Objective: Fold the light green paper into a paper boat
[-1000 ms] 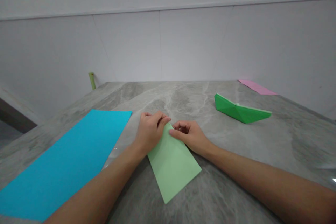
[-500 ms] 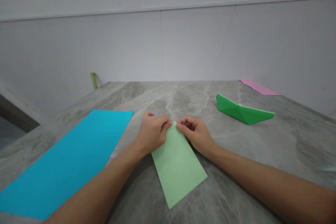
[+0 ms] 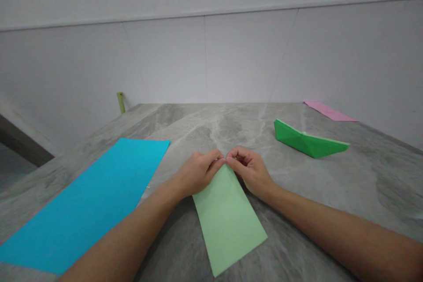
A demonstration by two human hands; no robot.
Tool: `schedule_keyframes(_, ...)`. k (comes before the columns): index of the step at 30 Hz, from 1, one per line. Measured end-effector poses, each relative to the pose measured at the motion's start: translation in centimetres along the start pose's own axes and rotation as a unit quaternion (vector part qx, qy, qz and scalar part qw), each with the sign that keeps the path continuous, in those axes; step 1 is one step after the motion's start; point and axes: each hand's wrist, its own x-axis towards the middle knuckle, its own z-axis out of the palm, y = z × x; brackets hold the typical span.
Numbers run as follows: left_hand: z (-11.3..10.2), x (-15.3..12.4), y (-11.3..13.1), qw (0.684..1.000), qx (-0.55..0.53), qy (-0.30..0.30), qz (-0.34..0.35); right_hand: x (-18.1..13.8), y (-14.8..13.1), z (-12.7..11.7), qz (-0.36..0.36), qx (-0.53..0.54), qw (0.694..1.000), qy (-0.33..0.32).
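A pale green sheet of paper [image 3: 229,218] lies slanted in front of me on the grey marbled table, its near corner pointing toward me. My left hand [image 3: 203,169] pinches the sheet's far corner between thumb and forefinger. From the other side, my right hand [image 3: 249,167] grips the same corner in its fingertips. The two hands' fingertips meet at that corner and cover its tip, so how the paper lies there is hidden.
A large blue sheet [image 3: 99,198] lies on the left, partly under my left forearm. To the right stands a folded green paper boat [image 3: 309,143]. A pink sheet [image 3: 330,111] rests at the table's back right edge, near the white wall [image 3: 238,57].
My left fingers have moved right and closed over the far corner, meeting my right fingertips. The pale green sheet's near end sits slightly lower in view.
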Motion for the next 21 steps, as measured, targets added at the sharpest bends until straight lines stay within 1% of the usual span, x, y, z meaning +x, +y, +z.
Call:
schedule_keyframes(5, -0.12, 0.0, 0.26, 0.999, -0.031, 0.007, -0.019, 0.08, -0.31, 0.1, -0.002, 0.007, 1.0, -0.002)
schedule_keyframes(11, -0.19, -0.03, 0.28, 0.995, -0.092, -0.015, -0.036, -0.05, -0.02, 0.12, 0.007, 0.007, 1.0, 0.005)
schedule_keyframes(17, -0.24, 0.01, 0.46, 0.993, -0.109, -0.012, -0.051, -0.04, -0.1, 0.01, 0.021, 0.017, 1.0, 0.01)
schedule_keyframes(21, -0.25, -0.01, 0.47, 0.992, -0.117, -0.014, -0.05, 0.03, -0.06, -0.01, 0.015, 0.018, 1.0, 0.012)
